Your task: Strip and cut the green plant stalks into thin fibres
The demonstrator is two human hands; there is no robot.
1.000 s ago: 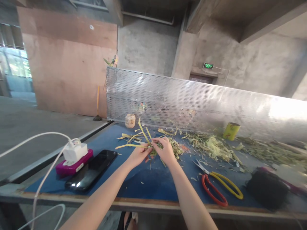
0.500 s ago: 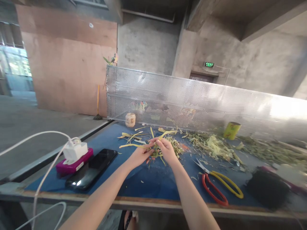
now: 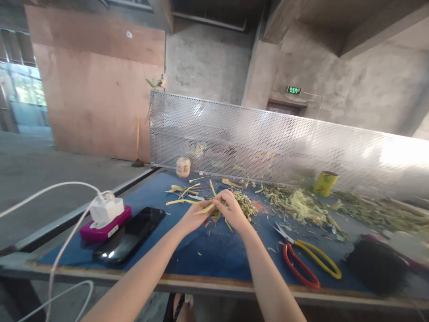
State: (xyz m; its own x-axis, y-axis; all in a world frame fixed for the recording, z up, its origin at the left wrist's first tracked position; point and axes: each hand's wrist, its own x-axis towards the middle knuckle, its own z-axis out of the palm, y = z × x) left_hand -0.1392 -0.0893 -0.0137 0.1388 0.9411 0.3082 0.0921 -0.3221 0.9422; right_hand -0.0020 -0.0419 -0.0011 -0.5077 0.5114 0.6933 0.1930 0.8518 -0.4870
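My left hand (image 3: 193, 218) and my right hand (image 3: 232, 209) meet over the blue table (image 3: 217, 252), fingers pinched together on a small bunch of yellow-green leaf strips (image 3: 204, 207). Loose strips (image 3: 182, 190) fan out to the left of my hands. A heap of green plant scraps (image 3: 246, 204) lies just behind my right hand. Red and yellow handled scissors (image 3: 303, 259) rest on the table to the right of my right forearm.
A black phone (image 3: 129, 236) and a pink power bank with a white charger and cable (image 3: 105, 217) lie at the left. More plant scraps (image 3: 301, 203), a yellow-green can (image 3: 324, 183) and a small jar (image 3: 182, 167) sit before the perforated metal screen (image 3: 284, 145). A black bundle (image 3: 373, 264) lies at the right.
The upright strips I held have been folded down flatter between my fingers. My hands stayed in nearly the same spot over the table.
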